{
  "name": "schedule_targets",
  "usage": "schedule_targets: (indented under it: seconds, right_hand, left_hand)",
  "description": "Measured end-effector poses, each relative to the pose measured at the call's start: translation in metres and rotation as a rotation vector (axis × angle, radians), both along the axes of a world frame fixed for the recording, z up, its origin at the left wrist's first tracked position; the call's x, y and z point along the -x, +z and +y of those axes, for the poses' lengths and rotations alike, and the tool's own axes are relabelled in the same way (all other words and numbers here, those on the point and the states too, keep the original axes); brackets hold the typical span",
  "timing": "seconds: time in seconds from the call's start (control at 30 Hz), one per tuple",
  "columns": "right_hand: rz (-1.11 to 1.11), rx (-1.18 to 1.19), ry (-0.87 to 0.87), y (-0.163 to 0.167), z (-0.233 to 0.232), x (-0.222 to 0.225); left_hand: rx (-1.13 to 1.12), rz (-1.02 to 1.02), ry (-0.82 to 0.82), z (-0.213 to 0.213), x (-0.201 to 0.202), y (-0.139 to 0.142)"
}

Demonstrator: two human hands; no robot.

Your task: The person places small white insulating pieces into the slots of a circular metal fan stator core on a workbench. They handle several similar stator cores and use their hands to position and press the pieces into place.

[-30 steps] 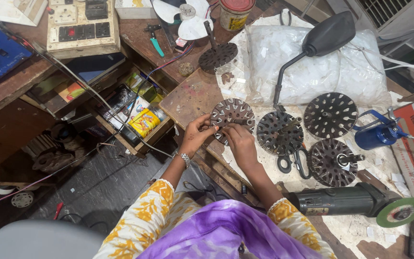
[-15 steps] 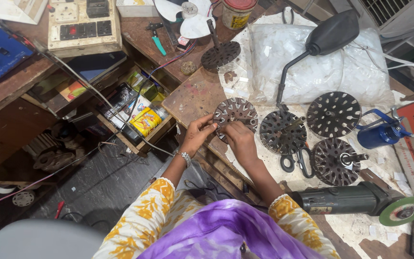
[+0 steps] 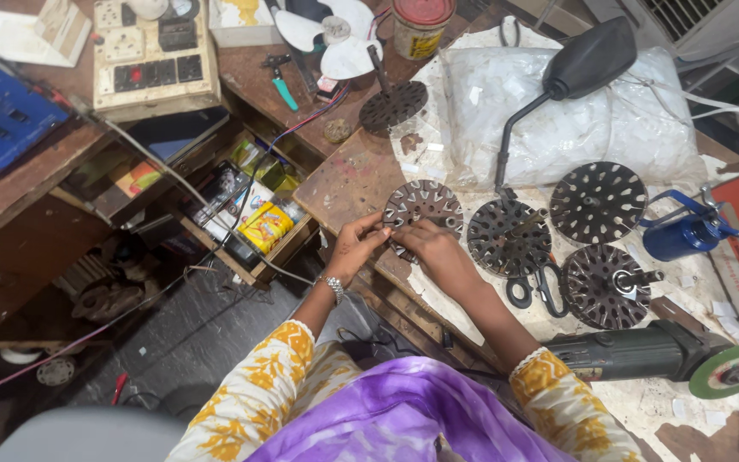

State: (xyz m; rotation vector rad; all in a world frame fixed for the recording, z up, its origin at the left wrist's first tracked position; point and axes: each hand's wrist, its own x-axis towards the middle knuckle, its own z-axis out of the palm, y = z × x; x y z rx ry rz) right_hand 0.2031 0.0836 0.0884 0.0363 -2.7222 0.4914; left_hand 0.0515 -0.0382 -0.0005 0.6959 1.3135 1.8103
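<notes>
A round slotted metal disc [image 3: 423, 205] lies at the near edge of the wooden workbench [image 3: 348, 175]. My left hand [image 3: 358, 246] pinches its lower left rim with the fingertips. My right hand [image 3: 432, 252] rests on its lower edge, fingers curled over the slots. A bracelet sits on my left wrist. Whether a small piece is between my fingers is too small to tell.
Three more slotted discs [image 3: 598, 201] lie to the right, with black scissors [image 3: 535, 287] and a black mirror on a stalk [image 3: 588, 56]. An angle grinder [image 3: 656, 352] lies near my right elbow. A blue oil can [image 3: 682, 235], a plastic bag [image 3: 558, 124] and a switch board [image 3: 154, 51] lie beyond.
Both hands stay on the same disc. The view has shifted slightly, and my fingers have worked a little along the disc's lower rim.
</notes>
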Motion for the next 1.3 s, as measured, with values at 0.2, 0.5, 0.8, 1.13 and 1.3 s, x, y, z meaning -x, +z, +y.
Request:
schedule_targets:
  seconds: [0.2,0.5,0.8,1.13,1.3]
  right_hand:
    - [0.031,0.001,-0.131,-0.015,-0.01,-0.001]
    - [0.171,-0.124,-0.138,-0.022,-0.015,-0.003]
    - [0.156,-0.033,-0.096,-0.018,-0.011,-0.002]
    - [0.163,0.099,-0.251,-0.014,-0.018,0.008]
    - [0.129,0.005,-0.307,-0.024,-0.02,0.007]
  left_hand:
    - [0.013,0.025,-0.061,-0.003,0.005,-0.004]
    - [0.016,0.003,-0.04,-0.002,0.005,-0.005]
    - [0.056,0.048,-0.05,-0.004,0.005,-0.002]
    - [0.036,0.04,-0.057,-0.003,0.007,-0.001]
    - [0.044,0.012,-0.043,-0.001,0.006,-0.003]
